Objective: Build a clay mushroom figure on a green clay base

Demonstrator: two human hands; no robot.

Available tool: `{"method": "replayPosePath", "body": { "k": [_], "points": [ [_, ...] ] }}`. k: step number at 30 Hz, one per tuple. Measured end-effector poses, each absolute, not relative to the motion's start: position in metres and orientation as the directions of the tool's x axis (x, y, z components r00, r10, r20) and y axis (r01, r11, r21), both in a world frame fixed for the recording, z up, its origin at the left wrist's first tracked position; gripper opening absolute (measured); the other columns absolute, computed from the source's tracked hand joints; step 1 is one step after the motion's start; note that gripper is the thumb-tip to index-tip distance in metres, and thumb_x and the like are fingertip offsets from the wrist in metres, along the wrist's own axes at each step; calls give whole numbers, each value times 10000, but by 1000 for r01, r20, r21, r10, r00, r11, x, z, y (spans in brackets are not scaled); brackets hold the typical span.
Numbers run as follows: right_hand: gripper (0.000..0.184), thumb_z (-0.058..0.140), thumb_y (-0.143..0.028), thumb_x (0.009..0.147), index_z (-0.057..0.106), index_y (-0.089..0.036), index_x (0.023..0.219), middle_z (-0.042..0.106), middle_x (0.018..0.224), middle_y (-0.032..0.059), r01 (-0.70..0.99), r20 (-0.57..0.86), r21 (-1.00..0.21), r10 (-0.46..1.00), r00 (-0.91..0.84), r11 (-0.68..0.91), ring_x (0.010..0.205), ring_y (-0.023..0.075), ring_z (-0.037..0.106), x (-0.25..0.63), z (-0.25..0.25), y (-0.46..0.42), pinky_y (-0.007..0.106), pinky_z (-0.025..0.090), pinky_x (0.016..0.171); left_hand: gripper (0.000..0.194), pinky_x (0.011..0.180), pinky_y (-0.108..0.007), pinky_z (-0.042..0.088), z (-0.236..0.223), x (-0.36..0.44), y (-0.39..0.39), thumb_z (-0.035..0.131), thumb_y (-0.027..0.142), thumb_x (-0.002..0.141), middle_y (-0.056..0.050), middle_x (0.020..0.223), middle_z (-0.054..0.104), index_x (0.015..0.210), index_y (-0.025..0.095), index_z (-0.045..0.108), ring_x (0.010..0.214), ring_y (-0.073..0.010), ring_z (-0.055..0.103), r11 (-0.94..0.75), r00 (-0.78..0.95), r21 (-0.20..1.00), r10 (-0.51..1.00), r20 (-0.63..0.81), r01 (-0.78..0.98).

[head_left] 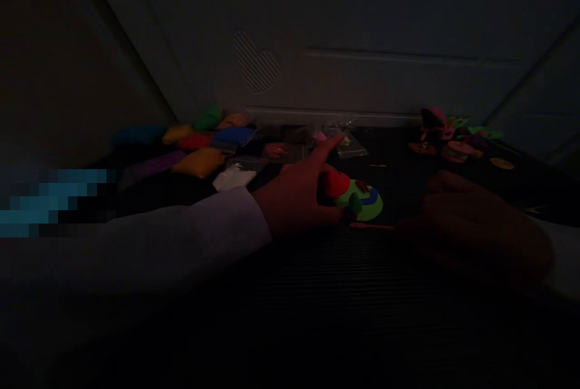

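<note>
Head view: a modelled green shape (369, 205), with a red rounded end (336, 183) and blue and dark green parts, sits on the dark ridged counter (317, 316), just beyond the middle of my reach. My left grip (294, 196) comes round its red end, thumb and forefinger spread wide, the forefinger pointing up and away; whether I press on it, I can't tell. My right grip (484, 226) is blurred and dim, curled closed on a slim pink stick (371, 226), whose tip lies near the green shape's lower edge.

Beyond my left grip lie soft packets: a white packet (234, 178) nearest, then an orange packet (199, 162), with a purple packet (158, 164), a red packet (194, 141) and a blue packet (232, 135) near them. A clear bag (352, 146) rests behind my forefinger. Beyond my right grip are a pink cup-like piece (457, 151) and a flat yellow disc (502, 163). A striped heart (257, 63) marks the panel (362, 14) behind everything.
</note>
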State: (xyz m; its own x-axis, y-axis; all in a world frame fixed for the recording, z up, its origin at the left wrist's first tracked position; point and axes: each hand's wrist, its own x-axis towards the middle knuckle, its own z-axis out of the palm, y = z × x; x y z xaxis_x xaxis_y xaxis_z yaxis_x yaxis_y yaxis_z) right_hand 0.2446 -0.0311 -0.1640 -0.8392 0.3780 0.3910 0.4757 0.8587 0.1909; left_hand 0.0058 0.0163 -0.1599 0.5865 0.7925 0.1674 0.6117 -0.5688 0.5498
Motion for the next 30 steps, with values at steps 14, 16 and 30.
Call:
{"method": "replayPosePath", "body": {
  "k": [14, 16, 30],
  "points": [
    [107, 407, -182, 844, 483, -166, 917, 515, 633, -1, 457, 357, 189, 373, -856, 869, 558, 105, 388, 246, -156, -32, 291, 280, 592, 904, 832, -370, 392, -166, 8, 15, 635, 378, 627, -54, 1036, 548, 1355, 222, 122, 924, -216, 531, -640, 591, 430, 763, 260, 637],
    [110, 401, -188, 847, 482, -168, 918, 518, 634, 1, 459, 356, 191, 374, -856, 868, 563, 109, 402, 247, -156, -32, 292, 284, 591, 912, 835, -374, 391, -166, 8, 15, 639, 397, 620, -57, 1035, 545, 1355, 222, 128, 917, -217, 528, -646, 593, 412, 760, 267, 642],
    [122, 375, -210, 858, 480, -183, 916, 515, 656, -13, 496, 325, 125, 437, -838, 859, 582, 95, 446, 250, -155, -32, 278, 315, 608, 742, 959, -263, 379, -157, 11, 2, 565, 161, 707, 32, 1049, 526, 1326, 248, 165, 1045, -124, 497, -776, 690, 519, 595, 413, 358]
  ]
}}
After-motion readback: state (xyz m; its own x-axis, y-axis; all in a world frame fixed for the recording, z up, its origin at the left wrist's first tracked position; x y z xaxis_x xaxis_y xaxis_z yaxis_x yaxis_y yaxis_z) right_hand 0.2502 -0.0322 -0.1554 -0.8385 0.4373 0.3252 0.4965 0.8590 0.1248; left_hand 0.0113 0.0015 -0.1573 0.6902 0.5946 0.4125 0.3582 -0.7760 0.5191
